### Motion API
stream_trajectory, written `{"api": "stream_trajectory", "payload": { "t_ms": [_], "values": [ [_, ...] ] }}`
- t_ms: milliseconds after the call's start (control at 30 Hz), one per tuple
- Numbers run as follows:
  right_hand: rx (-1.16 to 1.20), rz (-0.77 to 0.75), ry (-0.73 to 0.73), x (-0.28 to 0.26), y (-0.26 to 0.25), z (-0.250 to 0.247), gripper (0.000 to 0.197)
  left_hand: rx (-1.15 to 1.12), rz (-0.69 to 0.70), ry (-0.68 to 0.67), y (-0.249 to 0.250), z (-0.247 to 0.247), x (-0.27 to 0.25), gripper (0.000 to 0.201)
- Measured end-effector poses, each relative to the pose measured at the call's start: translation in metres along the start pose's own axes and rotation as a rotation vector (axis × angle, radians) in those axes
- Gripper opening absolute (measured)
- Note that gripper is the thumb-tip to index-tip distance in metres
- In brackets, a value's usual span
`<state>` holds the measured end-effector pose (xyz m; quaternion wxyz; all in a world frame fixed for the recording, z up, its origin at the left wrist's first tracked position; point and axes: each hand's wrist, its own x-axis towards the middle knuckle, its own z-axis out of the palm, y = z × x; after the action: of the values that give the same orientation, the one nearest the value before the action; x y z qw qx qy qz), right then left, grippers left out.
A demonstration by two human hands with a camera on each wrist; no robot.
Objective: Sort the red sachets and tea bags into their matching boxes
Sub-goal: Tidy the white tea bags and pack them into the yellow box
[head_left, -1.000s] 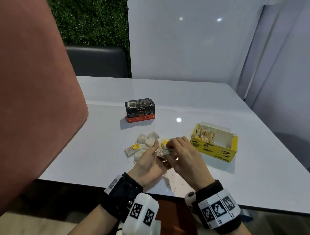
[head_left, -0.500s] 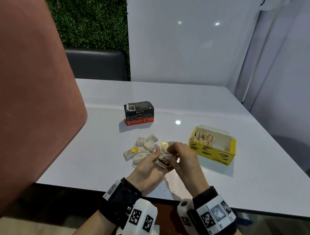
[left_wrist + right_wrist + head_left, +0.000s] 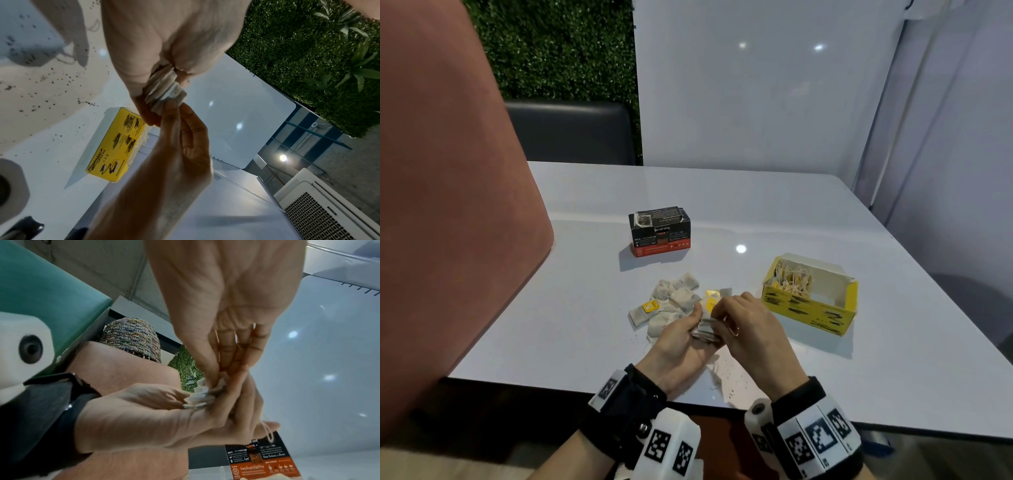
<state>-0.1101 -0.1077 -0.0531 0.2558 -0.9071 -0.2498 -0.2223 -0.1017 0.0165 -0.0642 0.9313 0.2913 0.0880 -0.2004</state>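
Both hands meet just above the table's near edge: the left hand (image 3: 681, 339) cups a stack of tea bags (image 3: 707, 325) while the right hand (image 3: 750, 325) pinches its top, squaring it up (I'd guess). Next, carry it to the yellow box (image 3: 808, 310), well apart.

The black-and-red box (image 3: 265, 462) carries "Enjoy!", a circled "B" and "Simply Bring the Right Thing"; its top edge reads "CUP COUN". The yellow box (image 3: 117, 144) reads "Net Weight"; its other print is scribbled over.

Black wristbands (image 3: 626, 401), white tagged camera mounts (image 3: 671, 445)
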Motion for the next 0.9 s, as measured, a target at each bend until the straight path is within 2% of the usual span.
{"api": "stream_trajectory", "payload": {
  "t_ms": [100, 267, 433, 567, 667, 767, 800, 833, 900],
  "values": [
    [0.021, 0.007, 0.063, 0.000, -0.002, 0.002, 0.013, -0.015, -0.013, -0.013, 0.002, 0.002, -0.001, 0.044],
    [0.031, 0.004, 0.040, -0.004, -0.002, 0.006, 0.016, -0.068, -0.052, -0.044, 0.004, 0.002, 0.000, 0.051],
    [0.059, 0.013, 0.110, -0.002, 0.001, 0.003, 0.012, -0.078, -0.093, -0.055, 0.004, -0.002, 0.002, 0.054],
    [0.050, 0.000, 0.042, -0.004, 0.002, 0.004, 0.013, -0.014, -0.088, -0.053, 0.003, -0.006, 0.008, 0.055],
    [0.096, 0.007, 0.009, -0.006, 0.004, 0.001, 0.007, 0.051, -0.085, -0.061, 0.002, -0.007, 0.007, 0.044],
    [0.306, 0.117, 0.073, -0.001, 0.009, -0.015, 0.001, 0.219, -0.096, -0.166, 0.006, -0.005, -0.001, 0.020],
    [0.368, 0.155, 0.079, 0.001, 0.012, -0.023, 0.005, 0.314, -0.095, -0.216, 0.007, -0.005, -0.003, 0.023],
    [0.416, 0.187, 0.029, 0.003, 0.016, -0.031, 0.014, 0.422, -0.103, -0.263, 0.009, -0.003, -0.006, 0.031],
    [0.482, 0.237, -0.247, 0.005, 0.025, -0.046, 0.037, 0.628, -0.115, -0.339, 0.011, 0.003, -0.012, 0.044]
  ]
}}
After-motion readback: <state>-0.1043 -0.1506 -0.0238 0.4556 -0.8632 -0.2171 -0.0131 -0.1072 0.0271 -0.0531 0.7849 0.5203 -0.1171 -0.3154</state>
